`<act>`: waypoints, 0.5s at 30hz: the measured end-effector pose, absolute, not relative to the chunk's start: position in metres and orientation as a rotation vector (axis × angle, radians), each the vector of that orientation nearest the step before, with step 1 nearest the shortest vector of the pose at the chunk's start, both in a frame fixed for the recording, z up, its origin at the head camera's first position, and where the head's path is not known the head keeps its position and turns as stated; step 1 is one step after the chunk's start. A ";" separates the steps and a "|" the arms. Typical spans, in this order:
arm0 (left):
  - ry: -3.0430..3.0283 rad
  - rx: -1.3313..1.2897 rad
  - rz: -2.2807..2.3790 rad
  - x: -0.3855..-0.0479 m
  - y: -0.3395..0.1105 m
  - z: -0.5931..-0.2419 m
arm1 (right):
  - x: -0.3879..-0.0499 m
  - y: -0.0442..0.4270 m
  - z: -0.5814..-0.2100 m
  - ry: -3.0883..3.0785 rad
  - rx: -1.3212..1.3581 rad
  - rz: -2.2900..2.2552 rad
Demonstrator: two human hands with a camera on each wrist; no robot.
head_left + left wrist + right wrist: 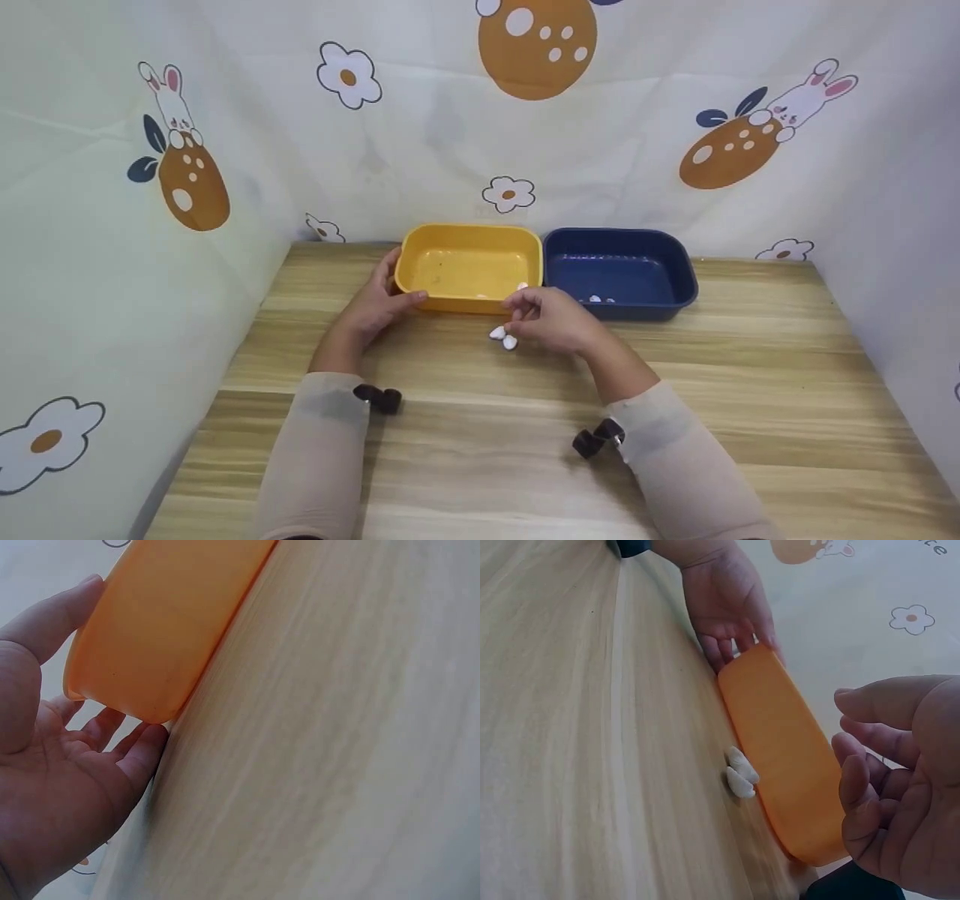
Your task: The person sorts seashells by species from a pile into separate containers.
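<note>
A yellow plastic box [469, 274] stands on the table. My left hand [379, 300] holds its left end, thumb along the front rim and the other fingers against the end wall, as the left wrist view also shows [75, 757]. By the box's front right corner is my right hand [551, 319], fingers loosely bent, with nothing visible between thumb and fingertips in the right wrist view [907, 787]. A white pebble-like piece [523, 286] shows at the rim just beyond these fingers. Two similar white pieces [741, 774] lie together on the table before the box.
A dark blue box [622, 274] stands right beside the yellow one, with small white bits [595, 298] near its front wall. Behind both hangs a printed curtain [442, 142]. The wooden table [480, 450] extends toward me.
</note>
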State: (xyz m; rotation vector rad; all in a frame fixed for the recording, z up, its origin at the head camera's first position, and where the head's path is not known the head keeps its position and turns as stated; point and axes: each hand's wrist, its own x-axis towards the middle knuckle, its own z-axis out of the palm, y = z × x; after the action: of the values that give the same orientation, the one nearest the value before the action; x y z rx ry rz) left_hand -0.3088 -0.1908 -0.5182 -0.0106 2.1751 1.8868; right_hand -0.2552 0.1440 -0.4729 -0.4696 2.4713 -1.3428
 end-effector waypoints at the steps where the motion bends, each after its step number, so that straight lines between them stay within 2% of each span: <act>1: 2.162 0.005 1.898 -0.309 -0.191 -0.519 | -0.255 0.143 -0.474 2.468 -0.477 -1.338; 15: 2.159 0.070 1.921 -0.310 -0.190 -0.520 | -0.259 0.142 -0.492 2.453 -0.478 -1.197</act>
State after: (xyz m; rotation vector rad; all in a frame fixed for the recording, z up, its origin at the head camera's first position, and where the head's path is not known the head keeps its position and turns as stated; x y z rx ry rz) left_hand -0.3101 -0.1900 -0.5197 0.0703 2.1589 1.9208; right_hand -0.2585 0.1421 -0.4924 -0.4783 2.4528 -1.1973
